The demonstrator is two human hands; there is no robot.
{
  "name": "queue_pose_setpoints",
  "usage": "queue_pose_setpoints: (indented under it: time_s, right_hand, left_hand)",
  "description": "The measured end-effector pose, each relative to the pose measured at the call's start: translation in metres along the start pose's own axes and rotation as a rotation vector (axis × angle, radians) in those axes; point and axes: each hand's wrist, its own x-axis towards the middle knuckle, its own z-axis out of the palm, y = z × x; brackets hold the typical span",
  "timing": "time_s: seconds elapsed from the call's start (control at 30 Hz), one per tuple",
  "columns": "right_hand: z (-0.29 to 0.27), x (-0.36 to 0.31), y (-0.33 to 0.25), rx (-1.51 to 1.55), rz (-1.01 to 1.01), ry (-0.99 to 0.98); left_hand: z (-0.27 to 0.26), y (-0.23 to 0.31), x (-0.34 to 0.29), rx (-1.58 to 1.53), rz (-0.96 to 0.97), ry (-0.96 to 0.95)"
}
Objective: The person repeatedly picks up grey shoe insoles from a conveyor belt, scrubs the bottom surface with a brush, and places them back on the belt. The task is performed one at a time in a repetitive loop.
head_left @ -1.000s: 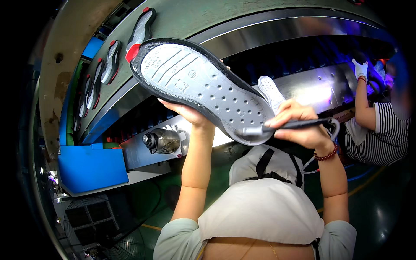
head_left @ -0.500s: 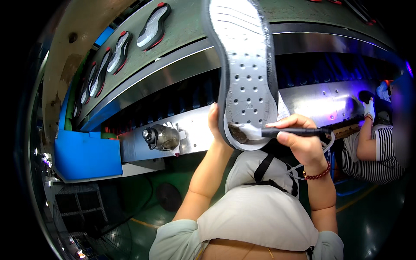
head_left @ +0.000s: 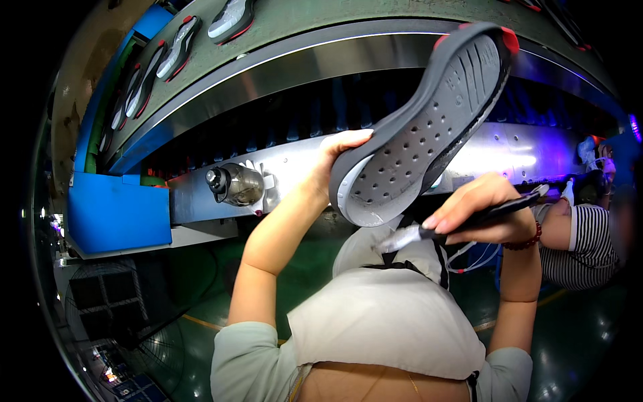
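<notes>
Gripping a grey, dimpled shoe sole (head_left: 423,137) near its lower end with the left hand (head_left: 335,159), tilted in front of the metal counter (head_left: 287,153). Grasping a brush (head_left: 406,237) in the right hand (head_left: 487,203), pointing it leftward, just below the shoe sole and apart.

Dim scene with black corners, white glare and violet glow across the metal shelf (head_left: 529,151), faint reflections on the shadowed floor (head_left: 573,345), brush tip (head_left: 402,238) slightly blurred, fisheye-bowed steel rail (head_left: 375,57)
</notes>
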Motion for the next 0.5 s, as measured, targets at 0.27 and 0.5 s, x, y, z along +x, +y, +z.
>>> queue_pose_setpoints:
  time_s: [0.27, 0.5]
  right_hand:
    - [-0.012, 0.006, 0.001, -0.191, 0.102, -0.240]
    - [-0.022, 0.012, 0.005, -0.208, 0.095, -0.260]
  left_hand:
    - [0.013, -0.009, -0.005, 0.239, -0.236, 0.254]
    - [0.008, -0.003, -0.002, 0.316, -0.353, 0.187]
